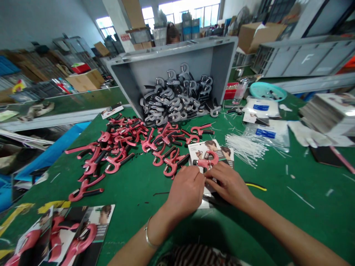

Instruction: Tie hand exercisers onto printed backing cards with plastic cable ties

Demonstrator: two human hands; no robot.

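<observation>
Tbl, L hand, R hand on card

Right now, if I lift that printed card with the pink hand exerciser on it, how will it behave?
The printed card looks thin and flat, so it would probably flex. The pink hand exerciser lies on its lower part, so the card may sag there. Flat on the green table, it would likely slide, not roll, if pushed.

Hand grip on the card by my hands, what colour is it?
The hand grip is pink with black parts, clearest in the head view.
</observation>
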